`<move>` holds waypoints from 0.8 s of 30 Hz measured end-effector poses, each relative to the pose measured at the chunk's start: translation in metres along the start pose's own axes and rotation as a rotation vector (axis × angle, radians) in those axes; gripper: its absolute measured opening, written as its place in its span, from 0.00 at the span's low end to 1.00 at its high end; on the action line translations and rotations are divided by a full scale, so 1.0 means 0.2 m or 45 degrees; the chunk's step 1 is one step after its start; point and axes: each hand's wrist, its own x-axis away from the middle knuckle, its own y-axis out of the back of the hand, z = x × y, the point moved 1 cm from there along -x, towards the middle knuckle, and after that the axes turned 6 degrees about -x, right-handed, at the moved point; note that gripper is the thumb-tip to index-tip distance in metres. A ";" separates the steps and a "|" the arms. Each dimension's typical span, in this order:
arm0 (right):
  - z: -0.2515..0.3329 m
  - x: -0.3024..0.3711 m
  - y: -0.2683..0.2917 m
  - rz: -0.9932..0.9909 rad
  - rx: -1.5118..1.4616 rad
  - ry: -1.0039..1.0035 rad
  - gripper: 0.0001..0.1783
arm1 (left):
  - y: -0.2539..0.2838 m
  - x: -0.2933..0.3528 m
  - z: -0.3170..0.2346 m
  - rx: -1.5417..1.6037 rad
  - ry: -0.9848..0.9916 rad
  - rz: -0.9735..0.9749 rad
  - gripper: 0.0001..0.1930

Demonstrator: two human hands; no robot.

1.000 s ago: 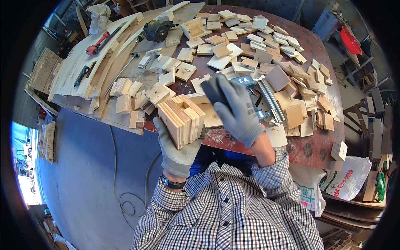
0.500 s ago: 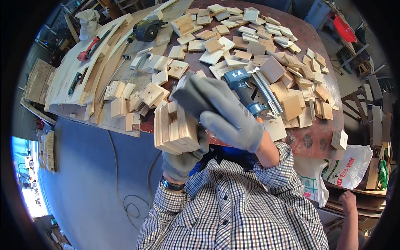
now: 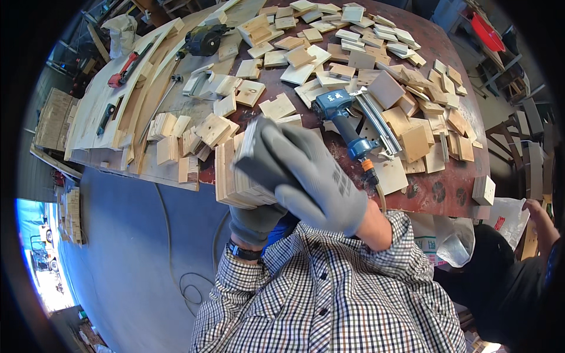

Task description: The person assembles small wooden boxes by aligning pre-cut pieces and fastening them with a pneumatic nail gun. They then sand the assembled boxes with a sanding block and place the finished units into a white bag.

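Note:
My left hand [image 3: 254, 223], in a grey glove, grips a layered wooden block [image 3: 228, 183] from below and behind. Most of its fingers are hidden by the block. Wrapped over a dark grey sanding block [image 3: 263, 160] is my gloved right hand [image 3: 322, 179]. The sanding block lies tilted against the top of the wooden block and covers part of it. Just beyond my right hand, a blue nail gun [image 3: 346, 125] with an orange hose fitting [image 3: 368, 165] rests on the table among wood pieces.
Many loose wood pieces [image 3: 359, 56] cover the dark red table [image 3: 424, 197]. Boards to the left carry a red-handled tool [image 3: 122, 73] and a black tool [image 3: 203, 40]. A hose [image 3: 168, 235] lies on the floor. At the lower right, another person's hand [image 3: 538, 215] touches a white bag [image 3: 507, 215].
My right hand and the sanding block have shifted slightly down and left over the wooden block, covering its notch. The other person has come further into view beside the bags.

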 end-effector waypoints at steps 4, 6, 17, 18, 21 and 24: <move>-0.09 -0.04 0.02 -0.053 0.026 -0.095 0.39 | -0.05 0.05 0.03 0.138 0.152 0.002 0.36; -0.03 0.00 0.00 -0.016 -0.039 0.061 0.41 | 0.03 -0.03 -0.07 -0.482 -0.156 -0.214 0.36; 0.02 0.05 -0.08 -0.018 0.024 -0.031 0.42 | 0.03 -0.07 0.05 1.585 -0.027 -0.070 0.32; -0.01 0.04 -0.05 -0.035 0.001 -0.063 0.41 | 0.02 -0.04 0.13 0.320 -0.110 -0.076 0.33; -0.09 -0.01 0.02 -0.181 -0.062 -0.219 0.40 | 0.02 -0.02 -0.07 -0.614 -0.059 -0.102 0.35; 0.06 0.02 -0.04 -0.127 -0.001 0.003 0.41 | 0.01 -0.09 -0.02 0.288 -0.059 -0.277 0.37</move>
